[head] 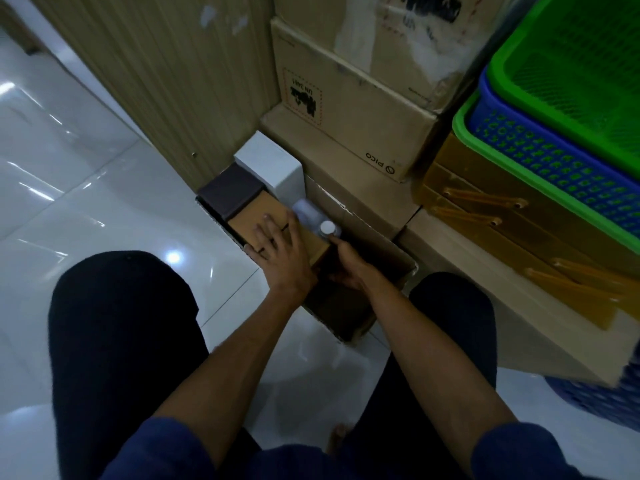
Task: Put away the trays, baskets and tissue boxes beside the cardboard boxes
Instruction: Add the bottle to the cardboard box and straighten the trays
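While my left hand (277, 251) lies flat, fingers spread, on the tan tissue box (249, 220) in the carton (405, 266), my right hand (348, 268) meets its near end in shadow — grip unclear. I'd slide it snug against the dark box (228, 192), avoiding the bottle (327, 227).
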